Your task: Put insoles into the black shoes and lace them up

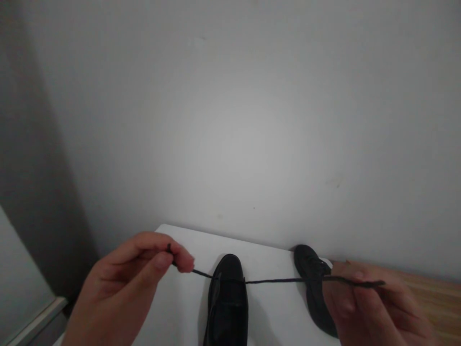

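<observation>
A black shoe [230, 307] lies on the white tabletop [187, 250], its toe toward the wall and its rear cut off by the lower edge of the picture. A thin dark shoelace [273, 280] crosses the shoe near the toe and stretches out to both sides. My left hand [133, 283] pinches one end of the lace between thumb and fingers, left of the shoe. On the other side, my right hand [374, 302] is closed on the opposite end, whose tip sticks out past the fingers. Both hands are raised above the table.
A second black shoe [315, 293], with laces, rests at the table's right side, partly behind my right hand. Behind the table rises a grey wall [245, 134]. Wood-grain flooring or board [441, 302] shows at lower right, and a pale panel [25, 278] at lower left.
</observation>
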`<state>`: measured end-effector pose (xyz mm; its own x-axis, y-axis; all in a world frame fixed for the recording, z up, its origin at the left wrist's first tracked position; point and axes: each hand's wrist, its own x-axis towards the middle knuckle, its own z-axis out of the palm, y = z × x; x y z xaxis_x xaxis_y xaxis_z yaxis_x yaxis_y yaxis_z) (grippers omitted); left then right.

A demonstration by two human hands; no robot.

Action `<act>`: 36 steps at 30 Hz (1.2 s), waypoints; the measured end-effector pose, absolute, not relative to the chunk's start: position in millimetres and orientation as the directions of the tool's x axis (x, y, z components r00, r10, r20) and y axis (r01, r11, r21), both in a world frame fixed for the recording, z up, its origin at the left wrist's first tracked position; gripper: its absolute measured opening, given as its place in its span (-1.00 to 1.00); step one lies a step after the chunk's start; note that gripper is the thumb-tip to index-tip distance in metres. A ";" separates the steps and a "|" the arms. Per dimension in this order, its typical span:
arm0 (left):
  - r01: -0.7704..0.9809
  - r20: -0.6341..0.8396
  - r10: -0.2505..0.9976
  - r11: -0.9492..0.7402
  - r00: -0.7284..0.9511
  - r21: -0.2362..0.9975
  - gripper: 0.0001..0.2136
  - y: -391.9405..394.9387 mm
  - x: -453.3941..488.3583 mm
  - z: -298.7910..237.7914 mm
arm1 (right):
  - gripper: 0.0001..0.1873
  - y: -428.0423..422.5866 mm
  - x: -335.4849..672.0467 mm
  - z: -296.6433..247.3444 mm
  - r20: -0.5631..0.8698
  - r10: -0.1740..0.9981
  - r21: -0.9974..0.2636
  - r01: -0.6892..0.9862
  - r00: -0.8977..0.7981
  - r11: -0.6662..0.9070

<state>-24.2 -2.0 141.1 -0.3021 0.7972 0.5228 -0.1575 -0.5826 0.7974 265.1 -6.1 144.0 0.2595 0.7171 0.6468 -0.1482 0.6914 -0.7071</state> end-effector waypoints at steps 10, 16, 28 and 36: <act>-0.173 0.674 0.738 -0.659 0.036 0.732 -0.85 3.5 22.1 175.7 | -0.98 6.1 211.4 170.8 0.632 0.774 -0.758 -0.180 0.030 0.626; -0.163 0.711 0.701 -0.696 0.057 0.699 -0.83 -4.2 35.9 188.2 | -0.96 -2.1 196.3 174.6 0.608 0.790 -0.775 -0.277 -0.077 0.569; -0.132 0.638 0.770 -0.633 0.003 0.763 -0.84 -6.7 50.3 188.4 | -0.78 -13.2 200.5 187.8 0.832 0.554 -0.554 0.021 -0.037 0.832; -0.295 0.553 0.830 -0.512 0.070 0.806 -0.90 -5.1 52.3 179.9 | -0.81 -5.5 197.3 181.4 0.780 0.626 -0.626 0.022 0.007 0.780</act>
<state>52.3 -5.1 179.9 0.0704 0.8302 0.5531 -0.2955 -0.5122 0.8064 197.3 -5.5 181.4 0.0070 0.6256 0.7801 0.0224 0.7799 -0.6255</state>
